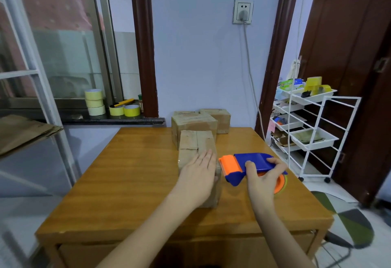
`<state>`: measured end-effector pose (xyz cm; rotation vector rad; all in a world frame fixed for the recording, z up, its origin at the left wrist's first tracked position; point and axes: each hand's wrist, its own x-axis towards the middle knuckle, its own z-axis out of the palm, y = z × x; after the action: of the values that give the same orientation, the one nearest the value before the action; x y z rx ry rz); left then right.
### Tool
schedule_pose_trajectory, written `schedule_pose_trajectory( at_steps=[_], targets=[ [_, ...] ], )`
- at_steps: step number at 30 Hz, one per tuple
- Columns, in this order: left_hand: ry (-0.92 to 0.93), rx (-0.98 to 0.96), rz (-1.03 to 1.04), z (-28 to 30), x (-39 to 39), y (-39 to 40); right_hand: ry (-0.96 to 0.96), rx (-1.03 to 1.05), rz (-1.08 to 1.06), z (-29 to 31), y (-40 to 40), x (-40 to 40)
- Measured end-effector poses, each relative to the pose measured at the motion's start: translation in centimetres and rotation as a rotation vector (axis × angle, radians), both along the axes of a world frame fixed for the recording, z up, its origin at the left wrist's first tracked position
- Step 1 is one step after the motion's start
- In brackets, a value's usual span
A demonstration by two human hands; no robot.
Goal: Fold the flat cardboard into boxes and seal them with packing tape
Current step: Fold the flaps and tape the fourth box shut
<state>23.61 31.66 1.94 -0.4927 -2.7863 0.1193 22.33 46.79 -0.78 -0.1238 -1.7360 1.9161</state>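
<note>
Your left hand [197, 177] lies flat with fingers straight on the nearest cardboard box [198, 157], while your right hand [263, 179] grips the blue-and-orange tape dispenser [245, 167] just beside it on the desk [131, 174].

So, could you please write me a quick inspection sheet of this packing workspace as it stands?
Surface: brown wooden table, glossy, bearing three boxes.
Job's things: near brown cardboard box, flaps closed; two more cardboard boxes behind it; blue and orange tape dispenser beside the near box.
Clutter: yellow tape rolls on the windowsill; flat cardboard sheets at left.
Hands: left hand flat on the near box; right hand holds the dispenser, fingers curled round it.
Cables: white cable hanging from the wall socket.
Surroundings: white wire trolley at right; dark wooden door.
</note>
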Motion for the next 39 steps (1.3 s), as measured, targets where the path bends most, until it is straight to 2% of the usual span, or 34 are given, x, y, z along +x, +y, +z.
schedule_pose_trajectory(
  at_steps=[8, 13, 18, 23, 28, 39],
  targets=[
    [-0.009, 0.027, 0.026, -0.4, -0.5, 0.1, -0.047, -0.096, -0.033, 0.3, 0.6, -0.7],
    [-0.007, 0.013, 0.039, -0.3, -0.2, 0.2, -0.026, -0.037, -0.024, 0.9, 1.4, -1.1],
    [-0.013, -0.002, 0.035, -0.4, -0.1, 0.0, -0.021, -0.077, -0.134, 1.8, 4.1, -1.2],
    [-0.005, 0.026, 0.014, -0.2, -0.1, 0.0, 0.050, 0.198, 0.010, 2.1, 4.7, -0.6],
    [-0.012, 0.058, 0.006, -0.2, -0.1, 0.1, 0.006, 0.412, 0.121, 1.3, 3.0, -1.4],
    [-0.020, 0.076, -0.018, -0.2, -0.5, -0.3, 0.043, 0.821, 0.032, 1.4, 0.1, -2.9]
  ],
)
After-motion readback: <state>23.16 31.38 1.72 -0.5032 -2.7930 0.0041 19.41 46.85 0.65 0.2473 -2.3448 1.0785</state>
